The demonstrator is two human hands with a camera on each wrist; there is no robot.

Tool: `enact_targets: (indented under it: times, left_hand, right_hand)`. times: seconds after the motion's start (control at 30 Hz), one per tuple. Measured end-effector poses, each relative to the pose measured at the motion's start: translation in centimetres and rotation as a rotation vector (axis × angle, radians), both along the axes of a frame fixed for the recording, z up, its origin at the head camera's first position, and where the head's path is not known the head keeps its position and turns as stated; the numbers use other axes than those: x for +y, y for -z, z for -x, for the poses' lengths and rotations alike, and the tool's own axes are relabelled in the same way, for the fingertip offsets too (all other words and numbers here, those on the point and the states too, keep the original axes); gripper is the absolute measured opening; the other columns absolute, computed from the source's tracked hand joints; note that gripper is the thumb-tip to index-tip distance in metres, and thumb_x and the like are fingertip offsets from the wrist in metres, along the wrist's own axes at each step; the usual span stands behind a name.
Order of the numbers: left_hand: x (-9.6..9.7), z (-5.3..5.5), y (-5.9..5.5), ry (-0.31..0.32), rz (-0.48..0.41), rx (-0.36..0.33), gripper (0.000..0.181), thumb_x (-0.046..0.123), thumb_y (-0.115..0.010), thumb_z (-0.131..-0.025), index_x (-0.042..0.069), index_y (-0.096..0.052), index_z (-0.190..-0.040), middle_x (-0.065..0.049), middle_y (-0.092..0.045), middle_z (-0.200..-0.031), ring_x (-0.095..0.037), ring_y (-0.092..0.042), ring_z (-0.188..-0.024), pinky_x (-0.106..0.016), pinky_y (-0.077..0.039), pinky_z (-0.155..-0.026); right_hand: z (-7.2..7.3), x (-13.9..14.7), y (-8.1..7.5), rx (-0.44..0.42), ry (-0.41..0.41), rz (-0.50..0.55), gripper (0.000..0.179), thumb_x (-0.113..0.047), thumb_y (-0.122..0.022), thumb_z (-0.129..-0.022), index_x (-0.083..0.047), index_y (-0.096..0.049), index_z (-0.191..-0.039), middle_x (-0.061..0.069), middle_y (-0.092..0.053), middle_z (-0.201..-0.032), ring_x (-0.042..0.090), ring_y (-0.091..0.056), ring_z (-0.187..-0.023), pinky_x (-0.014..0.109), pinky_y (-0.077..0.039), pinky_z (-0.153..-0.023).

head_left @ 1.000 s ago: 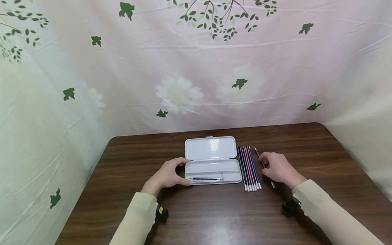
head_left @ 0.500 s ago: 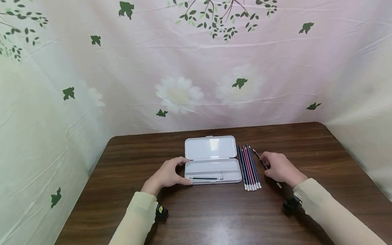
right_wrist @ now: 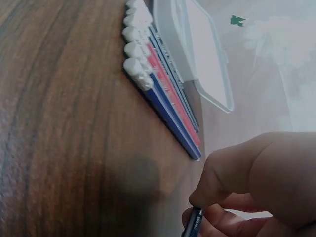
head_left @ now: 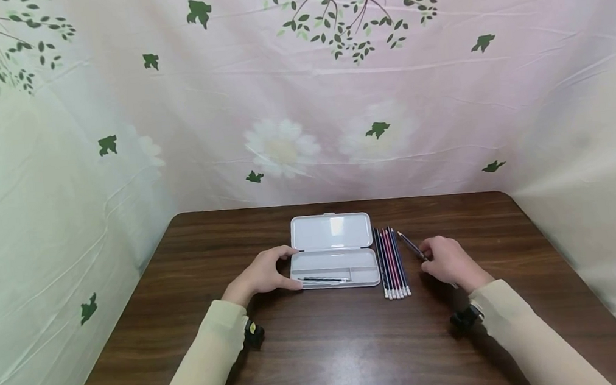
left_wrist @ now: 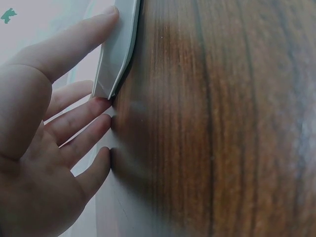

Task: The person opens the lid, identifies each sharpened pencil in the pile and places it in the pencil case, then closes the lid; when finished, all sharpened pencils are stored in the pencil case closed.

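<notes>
A white pencil case [head_left: 314, 263] lies with its lid up, a dark pencil [head_left: 323, 280] in its front compartment. My left hand [head_left: 262, 273] holds the case's left end, thumb at the near corner and forefinger at the far one. In the left wrist view, the thumb [left_wrist: 74, 43] lies along the case wall. Right of the case, several dark and pink pencils [head_left: 392, 263] rest side by side, white erasers toward me. My right hand [head_left: 451, 262] pinches another dark pencil [head_left: 410, 244] between thumb and fingers; its tip slants toward the row and the palm hides part of its shaft.
All of this is on a brown wooden table [head_left: 333, 355]. A printed cloth [head_left: 299, 95] hangs behind the far edge and along both sides. The raised lid [head_left: 319, 233] leans back toward that cloth.
My right hand has moved a little to the right and swung the pencil to a steeper slant across the table. The left hand, the case and the pencil row stay put.
</notes>
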State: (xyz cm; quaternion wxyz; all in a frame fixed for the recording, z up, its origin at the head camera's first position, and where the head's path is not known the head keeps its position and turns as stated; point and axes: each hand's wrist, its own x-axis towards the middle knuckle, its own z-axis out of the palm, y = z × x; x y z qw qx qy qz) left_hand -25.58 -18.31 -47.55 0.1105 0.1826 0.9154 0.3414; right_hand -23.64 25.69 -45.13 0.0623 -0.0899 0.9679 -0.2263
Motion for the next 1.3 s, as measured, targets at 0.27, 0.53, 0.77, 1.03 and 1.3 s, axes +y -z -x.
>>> enact_targets:
  times: [0.27,0.53,0.77,1.03,1.3]
  left_hand:
    - [0.0,-0.1,-0.1,-0.001,-0.001,0.004,0.080,0.042,-0.097,-0.073,0.018,-0.063,-0.142,-0.004,-0.063,-0.138,-0.025,-0.055,-0.128,-0.050,-0.045,-0.112]
    - [0.0,-0.1,-0.1,0.000,-0.005,0.002,0.080,0.042,-0.097,-0.074,0.018,-0.063,-0.142,-0.004,-0.063,-0.139,-0.025,-0.055,-0.129,-0.051,-0.044,-0.112]
    - [-0.1,-0.2,-0.1,0.002,-0.008,0.008,0.081,0.041,-0.097,-0.073,0.018,-0.063,-0.142,-0.004,-0.063,-0.138,-0.025,-0.055,-0.129,-0.050,-0.044,-0.113]
    - [-0.1,-0.1,-0.1,0.003,0.001,0.008,0.080,0.041,-0.097,-0.074,0.018,-0.063,-0.143,-0.005,-0.062,-0.140,-0.025,-0.055,-0.131,-0.049,-0.043,-0.114]
    - [-0.1,-0.1,0.0,0.003,-0.011,0.008,0.080,0.041,-0.097,-0.073,0.018,-0.063,-0.142,-0.005,-0.063,-0.139,-0.025,-0.055,-0.129,-0.050,-0.044,-0.113]
  right_hand:
    - [-0.2,-0.6,-0.4,0.119,-0.057,0.053,0.027,0.000,-0.073,-0.089,0.002,-0.070,-0.116,0.016,-0.071,-0.103,0.030,-0.065,-0.092,0.054,-0.057,-0.083]
    - [0.1,-2.1,0.0,0.211,-0.140,0.098,0.022,0.003,-0.068,-0.087,-0.001,-0.077,-0.106,0.008,-0.072,-0.095,0.020,-0.063,-0.082,0.042,-0.054,-0.074]
    - [0.2,-3.7,0.4,0.285,-0.224,0.153,0.020,0.004,-0.070,-0.087,-0.003,-0.079,-0.104,0.005,-0.071,-0.093,0.015,-0.065,-0.082,0.037,-0.055,-0.073]
    - [0.6,-6.1,0.7,0.341,-0.286,0.157,0.019,0.002,-0.074,-0.090,-0.006,-0.080,-0.107,0.005,-0.074,-0.098,0.017,-0.065,-0.087,0.041,-0.056,-0.077]
    - [1.1,-9.0,0.6,0.317,-0.327,0.131,0.019,0.002,-0.074,-0.092,-0.006,-0.079,-0.109,0.006,-0.076,-0.106,0.022,-0.070,-0.097,0.044,-0.059,-0.086]
